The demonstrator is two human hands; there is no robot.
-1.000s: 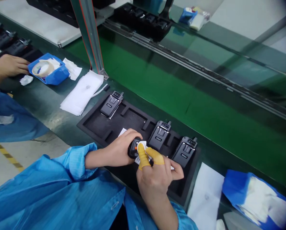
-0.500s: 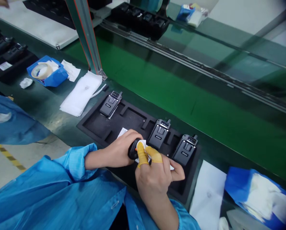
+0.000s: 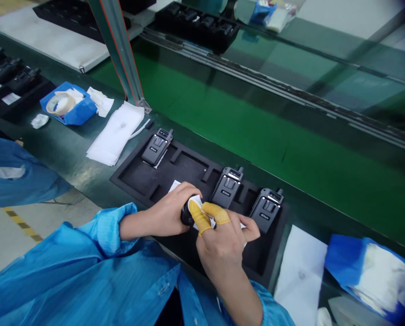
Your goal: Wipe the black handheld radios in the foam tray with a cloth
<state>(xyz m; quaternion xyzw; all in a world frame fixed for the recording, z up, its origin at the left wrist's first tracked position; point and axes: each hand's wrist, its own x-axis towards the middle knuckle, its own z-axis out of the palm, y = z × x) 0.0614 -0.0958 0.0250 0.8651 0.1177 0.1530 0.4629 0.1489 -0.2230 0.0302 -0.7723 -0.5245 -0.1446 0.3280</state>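
My left hand (image 3: 166, 210) is closed around a black two-way radio (image 3: 185, 217), mostly hidden by my fingers and held over the near side of a black foam tray (image 3: 189, 171). Yellow finger cots cover two fingers of my right hand (image 3: 221, 240), which pinches a white wiping cloth (image 3: 196, 198) against the radio's end. More of the cloth shows under the right palm. In the tray lie a radio at the left (image 3: 156, 147), a middle radio (image 3: 227, 188) and a right radio (image 3: 266, 210), all with "Riton" labels. A white slip (image 3: 174, 185) pokes out beyond my left hand.
White sheets (image 3: 116, 133) and a blue box with tape (image 3: 68, 103) lie left of the tray. To its right are another white sheet (image 3: 301, 276) and a blue box of cloths (image 3: 372, 276). A metal post (image 3: 119, 54) rises behind. A co-worker's sleeve (image 3: 22, 172) is at left.
My right fingertips and the cloth have shifted slightly left across the radio's end. My left hand keeps its hold. A co-worker's hand at the upper left has left its earlier spot.
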